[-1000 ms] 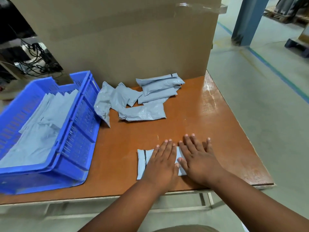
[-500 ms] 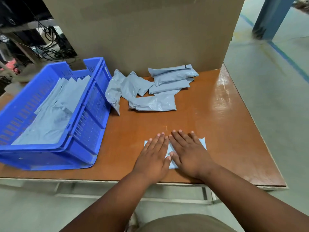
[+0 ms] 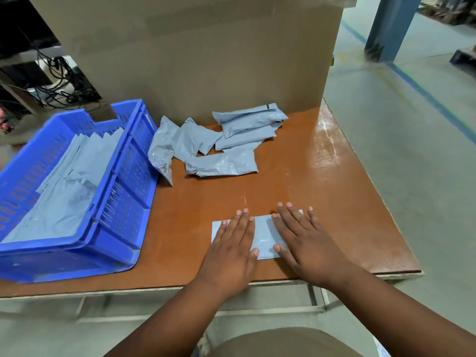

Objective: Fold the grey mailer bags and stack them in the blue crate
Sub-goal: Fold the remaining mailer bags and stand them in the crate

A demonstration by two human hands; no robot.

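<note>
A folded grey mailer bag [image 3: 264,237] lies flat near the front edge of the brown table [image 3: 322,181]. My left hand [image 3: 231,251] presses its left part with straight fingers. My right hand [image 3: 306,243] presses its right part, fingers spread flat. A strip of the bag shows between the two hands. Several unfolded grey mailer bags [image 3: 219,145] lie in a loose pile at the back of the table. The blue crate [image 3: 121,202] sits at the left, with flattened grey bags [image 3: 69,186] stacked inside.
A tall cardboard box [image 3: 195,52] stands along the table's back edge behind the pile. Cables [image 3: 59,86] hang at the far left. To the right of the table are a bare concrete floor and a blue pillar [image 3: 389,27].
My hands have slid apart along the folded bag, the left one leftward and the right one rightward, uncovering its middle. The camera view has shifted slightly.
</note>
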